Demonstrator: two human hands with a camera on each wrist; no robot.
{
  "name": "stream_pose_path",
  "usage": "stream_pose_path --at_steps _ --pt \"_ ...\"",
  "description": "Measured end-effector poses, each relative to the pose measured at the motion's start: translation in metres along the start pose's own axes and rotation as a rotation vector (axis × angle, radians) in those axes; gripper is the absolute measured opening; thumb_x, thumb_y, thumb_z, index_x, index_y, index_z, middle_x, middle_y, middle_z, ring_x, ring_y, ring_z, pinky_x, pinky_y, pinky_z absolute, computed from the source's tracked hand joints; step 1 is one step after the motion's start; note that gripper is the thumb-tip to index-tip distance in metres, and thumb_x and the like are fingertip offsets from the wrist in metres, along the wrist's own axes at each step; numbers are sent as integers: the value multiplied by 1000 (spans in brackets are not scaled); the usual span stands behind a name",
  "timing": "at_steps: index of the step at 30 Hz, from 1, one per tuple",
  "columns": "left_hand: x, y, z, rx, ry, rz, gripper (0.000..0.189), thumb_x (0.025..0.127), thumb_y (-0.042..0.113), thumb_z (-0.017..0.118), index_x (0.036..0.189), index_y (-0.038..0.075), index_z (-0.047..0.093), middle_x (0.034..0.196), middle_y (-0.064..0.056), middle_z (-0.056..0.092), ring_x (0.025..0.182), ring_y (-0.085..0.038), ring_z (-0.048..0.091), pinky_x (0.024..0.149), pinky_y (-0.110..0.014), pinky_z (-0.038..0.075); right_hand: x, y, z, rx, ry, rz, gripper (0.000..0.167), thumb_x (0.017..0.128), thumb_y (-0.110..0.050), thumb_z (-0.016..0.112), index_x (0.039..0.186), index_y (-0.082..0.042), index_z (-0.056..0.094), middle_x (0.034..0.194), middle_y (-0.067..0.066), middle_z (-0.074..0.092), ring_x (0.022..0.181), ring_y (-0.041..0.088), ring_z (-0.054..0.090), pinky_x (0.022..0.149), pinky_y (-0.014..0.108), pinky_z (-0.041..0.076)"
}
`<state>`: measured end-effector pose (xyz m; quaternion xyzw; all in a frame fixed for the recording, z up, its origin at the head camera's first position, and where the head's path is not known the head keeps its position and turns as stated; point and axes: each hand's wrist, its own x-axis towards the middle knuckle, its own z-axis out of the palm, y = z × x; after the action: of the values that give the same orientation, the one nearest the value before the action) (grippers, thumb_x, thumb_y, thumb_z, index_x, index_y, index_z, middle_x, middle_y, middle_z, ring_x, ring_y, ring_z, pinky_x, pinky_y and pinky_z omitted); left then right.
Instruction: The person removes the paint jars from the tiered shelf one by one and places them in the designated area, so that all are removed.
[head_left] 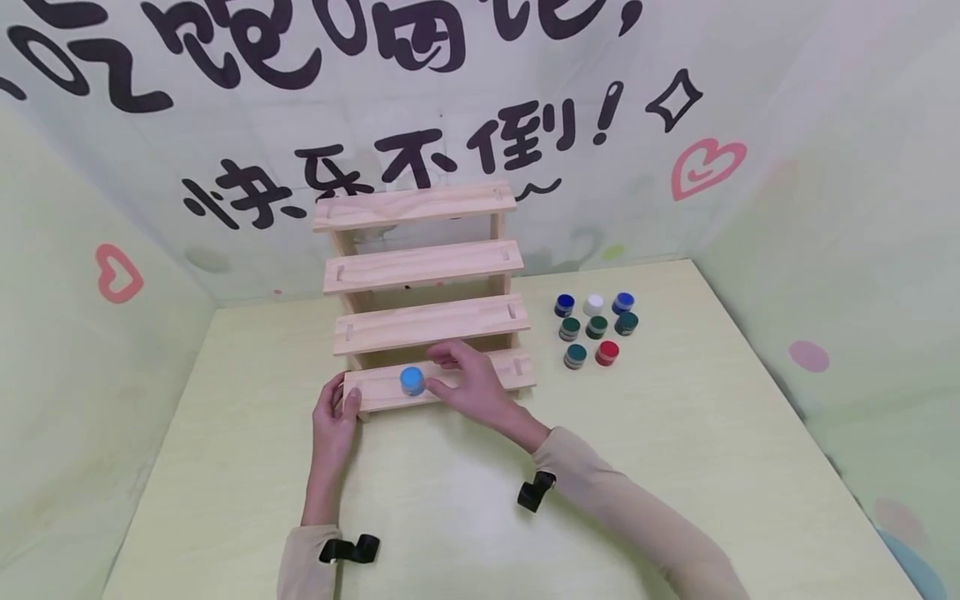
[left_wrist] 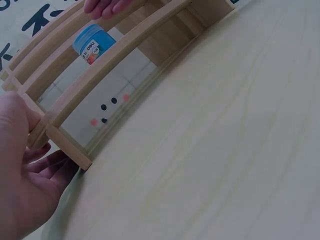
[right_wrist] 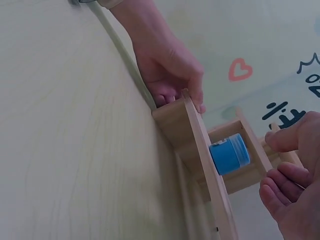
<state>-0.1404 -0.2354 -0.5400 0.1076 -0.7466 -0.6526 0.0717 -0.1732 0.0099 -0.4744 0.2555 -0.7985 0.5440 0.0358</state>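
Observation:
A small light-blue paint jar (head_left: 412, 381) with a printed label stands upright on the lowest step of a wooden tiered rack (head_left: 431, 321). My right hand (head_left: 472, 383) hovers just right of the jar, its fingers loosely bent and apart from it; the right wrist view shows a gap between the hand (right_wrist: 295, 185) and the jar (right_wrist: 230, 154). At the left end of that lowest step, my left hand (head_left: 335, 417) grips the board, thumb on top and fingers round the end. In the left wrist view, the fingers (left_wrist: 52, 170) reach beneath the board.
Several small jars stand grouped on the table right of the rack, among them a white jar (head_left: 594, 305), a red jar (head_left: 607, 353) and a dark green jar (head_left: 597, 327). Behind the rack rises a printed wall cloth (head_left: 450, 92). Light panels flank the table (head_left: 247, 467).

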Motion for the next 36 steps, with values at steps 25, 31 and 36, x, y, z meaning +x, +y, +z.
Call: stream_pose_path --at_steps 25,31,36 --pt "-1 -1 0 -5 3 49 50 107 15 51 151 -4 39 142 -27 51 109 8 55 93 -3 47 -3 5 15 -24 -12 33 37 89 -3 75 123 4 62 119 17 65 111 28 66 97 32 59" --pt "-1 -2 0 -1 -6 40 50 107 16 51 151 -3 38 141 -26 52 108 8 56 92 -3 48 -9 1 -12 -12 74 8 35 89 -1 76 121 2 63 118 15 66 110 28 67 98 36 59" --pt "-1 -2 -1 0 -6 30 50 107 17 51 151 -3 38 141 -26 52 107 9 57 91 -3 49 -15 -1 -40 -30 130 -1 35 89 -4 77 121 0 64 118 12 67 108 26 67 98 36 59"
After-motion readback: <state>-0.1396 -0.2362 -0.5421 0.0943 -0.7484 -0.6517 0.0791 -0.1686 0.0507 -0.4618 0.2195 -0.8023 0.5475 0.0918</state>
